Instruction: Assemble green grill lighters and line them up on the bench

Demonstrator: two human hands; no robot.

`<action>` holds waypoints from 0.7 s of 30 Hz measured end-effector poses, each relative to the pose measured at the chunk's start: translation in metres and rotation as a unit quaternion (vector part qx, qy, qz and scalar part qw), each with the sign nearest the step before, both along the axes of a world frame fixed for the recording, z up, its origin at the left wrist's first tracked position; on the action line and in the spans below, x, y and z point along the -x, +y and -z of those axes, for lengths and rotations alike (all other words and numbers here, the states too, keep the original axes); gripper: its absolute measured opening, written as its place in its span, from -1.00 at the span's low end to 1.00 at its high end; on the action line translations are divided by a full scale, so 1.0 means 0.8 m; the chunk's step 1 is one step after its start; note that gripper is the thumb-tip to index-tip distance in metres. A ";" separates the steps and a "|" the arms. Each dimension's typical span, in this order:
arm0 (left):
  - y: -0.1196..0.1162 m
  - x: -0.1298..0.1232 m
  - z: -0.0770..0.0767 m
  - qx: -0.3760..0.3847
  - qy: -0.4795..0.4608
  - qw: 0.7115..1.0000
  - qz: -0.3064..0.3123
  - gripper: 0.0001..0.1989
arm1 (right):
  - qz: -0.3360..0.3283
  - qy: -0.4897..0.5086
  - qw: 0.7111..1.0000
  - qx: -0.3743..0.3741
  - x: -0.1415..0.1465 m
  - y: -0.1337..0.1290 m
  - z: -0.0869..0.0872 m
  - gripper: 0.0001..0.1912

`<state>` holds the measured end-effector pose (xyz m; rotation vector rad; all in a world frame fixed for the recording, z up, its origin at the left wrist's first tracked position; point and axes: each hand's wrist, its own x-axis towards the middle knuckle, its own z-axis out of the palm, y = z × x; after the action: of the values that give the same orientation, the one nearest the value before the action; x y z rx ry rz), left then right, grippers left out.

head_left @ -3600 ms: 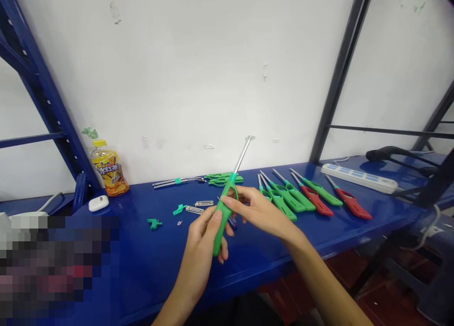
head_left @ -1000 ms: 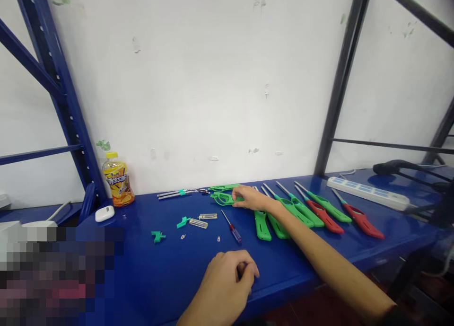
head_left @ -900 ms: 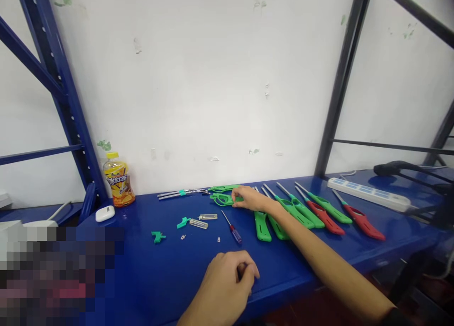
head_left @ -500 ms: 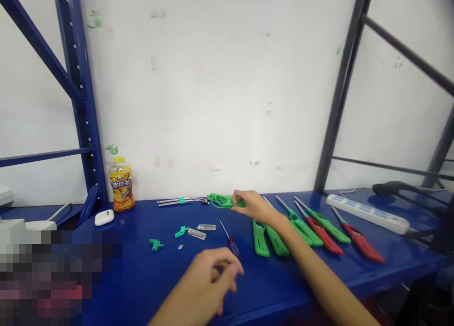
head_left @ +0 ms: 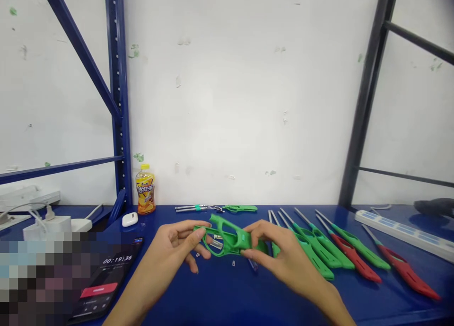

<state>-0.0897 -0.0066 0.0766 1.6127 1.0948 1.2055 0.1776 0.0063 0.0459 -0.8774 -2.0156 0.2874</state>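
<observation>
Both my hands hold a green plastic lighter casing (head_left: 242, 239) above the table. My left hand (head_left: 170, 243) pinches the looped end between thumb and fingers. My right hand (head_left: 280, 250) grips the other end, its fingertips covering part of the shell. Behind the casing, clear and metallic small parts (head_left: 216, 244) show partly through the openings. A purple screwdriver handle (head_left: 253, 265) lies below, mostly hidden. A tiny pale part (head_left: 233, 263) rests in front of the casing. Further back lie thin metal rods (head_left: 187, 207) with a teal piece, beside another green casing (head_left: 241, 208).
Several green lighters (head_left: 328, 248) and red lighters (head_left: 407, 271) lie at the right, near a white power strip (head_left: 400, 233). At the left are a drink bottle (head_left: 145, 191), a white earbud case (head_left: 130, 219) and a phone (head_left: 106, 281). A blue rack post (head_left: 118, 103) stands behind.
My right hand has brought a green casing from the back of the table to the front. My left hand has risen and taken its other end. The view has shifted left.
</observation>
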 end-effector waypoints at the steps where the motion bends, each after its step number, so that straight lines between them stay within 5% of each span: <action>1: 0.001 0.004 0.000 0.000 -0.003 1.000 -0.003 -0.37 | 0.016 0.012 1.000 -0.004 -0.004 0.006 0.000 -0.78; 4: 0.007 0.018 0.001 0.022 0.016 1.000 0.003 -0.40 | 0.084 -0.008 0.996 -0.010 -0.021 0.034 -0.003 -0.77; 6: 0.011 0.022 0.002 0.048 0.030 0.998 0.018 -0.41 | 0.129 -0.131 0.983 0.003 -0.035 0.061 -0.005 -0.78; 12: 0.011 0.011 0.012 0.120 0.061 0.987 0.088 -0.44 | 0.176 -0.276 0.945 0.031 -0.064 0.127 0.013 -0.90; 17: 0.011 0.000 0.032 0.195 0.110 0.960 0.170 -0.45 | 0.169 -0.348 0.921 0.042 -0.072 0.137 0.034 -0.79; 21: 0.015 -0.004 0.051 0.200 0.144 0.956 0.161 -0.52 | 0.147 -0.348 0.925 0.027 -0.069 0.131 0.037 -0.85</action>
<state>-0.0866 0.0057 0.0360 1.5932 1.1140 0.5058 0.2325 0.1114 0.0163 -1.4468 -2.4686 -0.1722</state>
